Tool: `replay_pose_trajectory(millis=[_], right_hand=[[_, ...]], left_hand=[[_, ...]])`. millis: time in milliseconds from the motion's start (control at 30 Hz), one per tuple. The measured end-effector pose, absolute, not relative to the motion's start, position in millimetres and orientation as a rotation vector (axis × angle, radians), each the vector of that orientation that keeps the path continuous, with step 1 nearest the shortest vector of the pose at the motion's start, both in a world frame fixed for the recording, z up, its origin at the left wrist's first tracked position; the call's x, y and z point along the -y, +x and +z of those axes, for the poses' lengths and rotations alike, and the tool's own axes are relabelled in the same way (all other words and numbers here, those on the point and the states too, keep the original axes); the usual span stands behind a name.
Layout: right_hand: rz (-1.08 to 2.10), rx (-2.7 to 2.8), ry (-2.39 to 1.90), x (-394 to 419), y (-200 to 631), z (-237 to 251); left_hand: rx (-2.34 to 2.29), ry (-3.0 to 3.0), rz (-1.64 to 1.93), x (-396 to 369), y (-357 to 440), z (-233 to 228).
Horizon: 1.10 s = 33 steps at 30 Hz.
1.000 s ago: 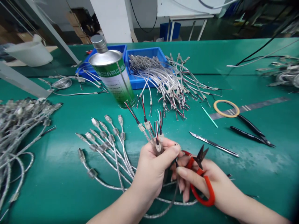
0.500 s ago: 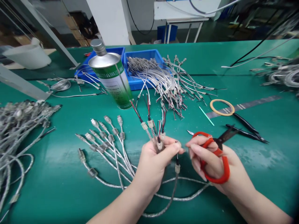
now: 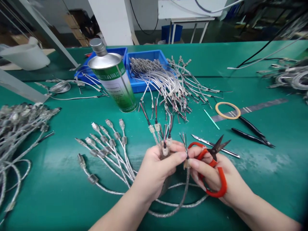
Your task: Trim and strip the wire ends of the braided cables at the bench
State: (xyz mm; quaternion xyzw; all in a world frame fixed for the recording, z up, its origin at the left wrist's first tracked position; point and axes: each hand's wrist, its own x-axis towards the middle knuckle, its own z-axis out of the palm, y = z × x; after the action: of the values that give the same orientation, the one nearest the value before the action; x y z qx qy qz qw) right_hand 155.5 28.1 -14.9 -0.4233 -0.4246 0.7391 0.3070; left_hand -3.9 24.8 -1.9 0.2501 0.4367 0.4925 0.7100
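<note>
State of hands: from the head view, I have the left hand (image 3: 156, 168) closed around a bundle of cable ends (image 3: 165, 150), stripped wires upward. The right hand (image 3: 211, 177) is gripping red-handled scissors (image 3: 213, 153) by the loops, blades spread. Thumbs and fingertips of both hands meet at the end of a single cable (image 3: 187, 184), its bare wires standing up between them.

Hazards:
1. I judge accidental cutting likeliest. The open blades point away from the fingers, but a turn of the right wrist could swing them toward the wires.
2. The left hand carries several ends at once; a loosened grip could let one slip or splay its wires.
3. The cable loops below the hands and could pull on the pinched end if snagged.
4. A craft knife (image 3: 202, 140) lies just beyond the scissors, partly hidden by them; a forward reach could knock it.

Clearances: the fanned USB plugs (image 3: 106, 139) limit travel to the left. Ahead, the loose wire ends hanging from the blue bin (image 3: 146, 87) and the green can (image 3: 117, 88) narrow the space. To the right, diagonal cutters (image 3: 252, 127) lie beyond the knife. I find the widest room on the bare counter (image 3: 274, 173) right of the right hand.
</note>
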Motion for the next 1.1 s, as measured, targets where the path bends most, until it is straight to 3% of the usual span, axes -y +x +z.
replay_pose_trajectory(millis=[1100], right_hand=[[1.968, 1.147, -1.036, -22.7, 149.2, -20.2]], left_hand=[[-0.982, 0.576, 1.166, -18.8, 1.5, -6.9]])
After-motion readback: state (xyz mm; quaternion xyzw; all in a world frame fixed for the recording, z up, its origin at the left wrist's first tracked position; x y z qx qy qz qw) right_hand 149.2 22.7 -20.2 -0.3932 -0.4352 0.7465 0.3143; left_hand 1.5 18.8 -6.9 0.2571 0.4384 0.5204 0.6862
